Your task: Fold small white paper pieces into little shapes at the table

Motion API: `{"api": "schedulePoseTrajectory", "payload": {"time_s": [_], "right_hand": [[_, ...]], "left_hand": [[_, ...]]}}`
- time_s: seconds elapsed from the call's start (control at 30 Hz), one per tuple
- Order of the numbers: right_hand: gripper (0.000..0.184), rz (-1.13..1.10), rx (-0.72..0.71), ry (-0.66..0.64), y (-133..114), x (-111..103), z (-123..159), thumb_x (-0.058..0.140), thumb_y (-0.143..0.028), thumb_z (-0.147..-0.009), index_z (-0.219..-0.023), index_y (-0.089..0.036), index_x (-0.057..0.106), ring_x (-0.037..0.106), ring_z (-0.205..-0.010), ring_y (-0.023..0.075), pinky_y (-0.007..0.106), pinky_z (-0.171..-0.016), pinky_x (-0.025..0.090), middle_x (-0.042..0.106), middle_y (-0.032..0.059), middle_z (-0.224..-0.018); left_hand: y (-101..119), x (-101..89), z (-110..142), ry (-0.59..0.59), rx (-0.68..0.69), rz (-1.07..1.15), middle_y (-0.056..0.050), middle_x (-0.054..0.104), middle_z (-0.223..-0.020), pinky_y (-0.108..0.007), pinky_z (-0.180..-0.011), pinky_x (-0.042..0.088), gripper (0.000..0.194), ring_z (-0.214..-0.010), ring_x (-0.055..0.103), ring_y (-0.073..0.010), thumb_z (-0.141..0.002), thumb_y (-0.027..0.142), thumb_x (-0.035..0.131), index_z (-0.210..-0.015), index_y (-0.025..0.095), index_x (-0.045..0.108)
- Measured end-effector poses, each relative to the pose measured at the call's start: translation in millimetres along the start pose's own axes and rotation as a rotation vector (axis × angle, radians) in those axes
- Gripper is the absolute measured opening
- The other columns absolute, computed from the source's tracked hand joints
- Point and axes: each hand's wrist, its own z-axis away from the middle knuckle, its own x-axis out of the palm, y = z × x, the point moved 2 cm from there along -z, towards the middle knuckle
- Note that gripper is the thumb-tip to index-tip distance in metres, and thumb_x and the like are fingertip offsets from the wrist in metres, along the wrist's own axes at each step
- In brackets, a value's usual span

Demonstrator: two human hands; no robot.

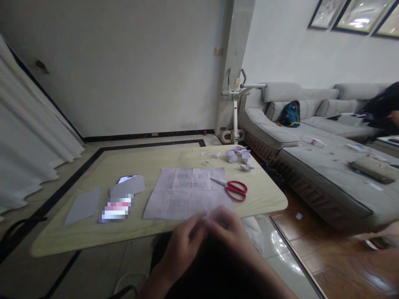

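Observation:
At the table's front edge, my left hand (pixel 188 236) and my right hand (pixel 229 228) meet with fingers pinched together. A tiny pale bit shows between the fingertips, too blurred and covered to name. Just beyond them lies a large creased sheet of paper (pixel 183 193) with faint print. Red-handled scissors (pixel 235 190) rest on its right side, blades pointing left. Several folded paper shapes (pixel 231 156) sit at the table's far right corner, with small paper scraps (pixel 215 155) to their left.
The pale wooden table (pixel 268 199) has rounded corners. On its left are a blank paper sheet (pixel 83 205), another paper piece (pixel 134 185) over a phone, and a blurred-out lit screen (pixel 116 209). A grey sofa (pixel 314 174) stands right, where a person in dark clothes (pixel 385 108) is partly visible.

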Motion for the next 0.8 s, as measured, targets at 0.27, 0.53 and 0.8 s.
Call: {"api": "schedulePoseTrajectory", "payload": {"time_s": [0.27, 0.53, 0.8], "right_hand": [[0.017, -0.014, -0.024, 0.06, -2.8, 0.3, 1.0, 0.068, -0.032, -0.081, -0.089, -0.019, 0.058, 0.053, -0.065, 0.0138, 0.024, -0.059, 0.043, 0.056, -0.0031, -0.069], [0.016, -0.024, -0.07, 0.057, -1.8, 1.4, 3.2, 0.06, -0.03, -0.086, -0.097, -0.019, 0.06, 0.057, -0.063, 0.0144, 0.025, -0.06, 0.045, 0.061, -0.0015, -0.069], [0.009, 0.478, -0.368, 0.181, -5.5, 5.9, 7.9, 0.055, -0.018, -0.088, -0.083, -0.017, 0.063, 0.058, -0.061, 0.0163, 0.026, -0.058, 0.043, 0.065, 0.0051, -0.07]], "left_hand": [[0.4, -0.4, 0.5, -0.028, -0.004, 0.063, -0.006, 0.076, -0.102, -0.03, -0.082, 0.056, 0.027, -0.091, 0.072, -0.022, -0.092, 0.025, 0.054, -0.116, 0.023, 0.066], [-2.3, 1.6, 0.3, -0.023, 0.022, -0.028, -0.007, 0.075, -0.106, -0.028, -0.082, 0.056, 0.027, -0.094, 0.072, -0.0203, -0.095, 0.025, 0.048, -0.119, 0.022, 0.061], [-6.3, 8.6, -3.2, 0.081, 0.142, -0.321, -0.007, 0.077, -0.093, -0.031, -0.071, 0.058, 0.038, -0.08, 0.074, -0.023, -0.089, 0.021, 0.053, -0.127, 0.02, 0.055]]}}
